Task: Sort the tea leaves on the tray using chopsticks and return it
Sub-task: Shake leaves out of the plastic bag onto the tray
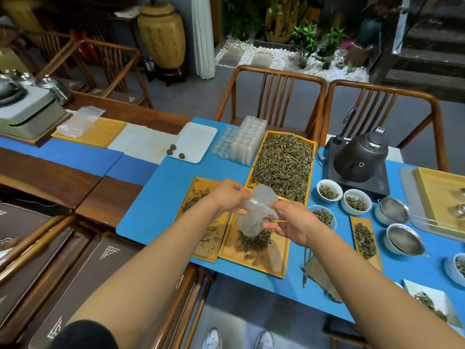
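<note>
Both hands hold a clear plastic bag [254,212] upside down over a bamboo tray [276,258]. My left hand [232,195] pinches the bag's upper edge. My right hand [289,220] grips its right side. A heap of dark tea leaves [254,241] lies on the tray right under the bag's mouth. To the left, a narrower bamboo tray [196,187] carries scattered leaves. Behind, a long tray [284,165] is full of tea leaves. I cannot make out any chopsticks for certain.
On the blue mat [156,197] stand small white bowls of leaves [329,190], a narrow tray of leaves [364,240], metal strainers [405,239], a dark kettle on its base [359,157], clear plastic moulds [244,142] and a white tray with tea balls [193,142]. Wooden chairs [271,91] stand beyond the table.
</note>
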